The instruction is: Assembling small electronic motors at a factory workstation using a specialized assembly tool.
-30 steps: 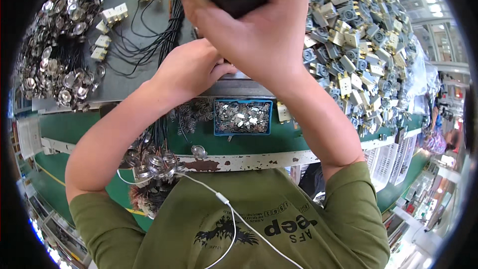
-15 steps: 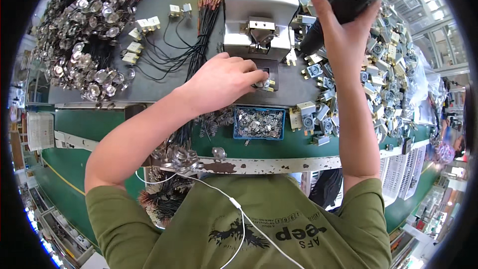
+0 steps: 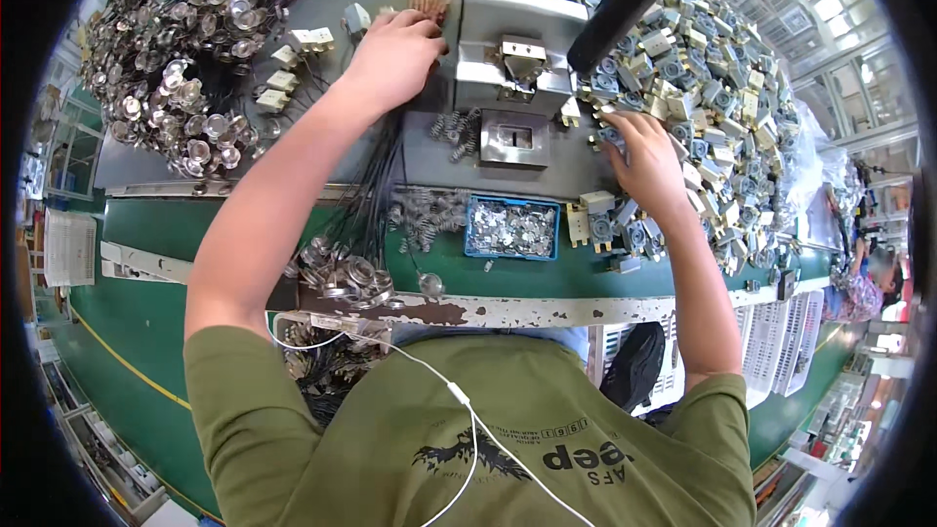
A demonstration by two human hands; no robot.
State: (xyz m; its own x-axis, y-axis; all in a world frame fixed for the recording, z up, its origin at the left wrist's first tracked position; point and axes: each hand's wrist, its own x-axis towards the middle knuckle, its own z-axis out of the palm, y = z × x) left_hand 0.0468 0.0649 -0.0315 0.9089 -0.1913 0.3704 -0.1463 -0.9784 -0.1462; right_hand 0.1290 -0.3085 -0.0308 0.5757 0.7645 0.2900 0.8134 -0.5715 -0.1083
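Observation:
My left hand (image 3: 395, 57) lies over a bundle of black wires, near its blurred copper ends (image 3: 427, 6). Its fingers curl downward and the tips are hidden, so what they grip cannot be made out. Beside it is a white plug piece (image 3: 357, 18). My right hand (image 3: 646, 158) is at the near left edge of a heap of plug housings, thumb and fingers round one grey-blue plug housing (image 3: 612, 135). A black power screwdriver (image 3: 630, 2) hangs above, apart from both hands. Between the hands sits a metal fixture block (image 3: 513, 158), its slot uncovered.
A silver machine (image 3: 522, 12) stands behind the block. Springs (image 3: 451, 129) lie left of it; a blue tray (image 3: 470, 252) of small metal parts is in front. Wires with clear round ends (image 3: 200, 127) pile at left, plug housings (image 3: 737, 151) at right. White baskets (image 3: 795, 342) stand lower right.
My right hand has let go of the screwdriver and come down to the housing heap. My left hand has left the fixture block, moving left and away to the wire bundle.

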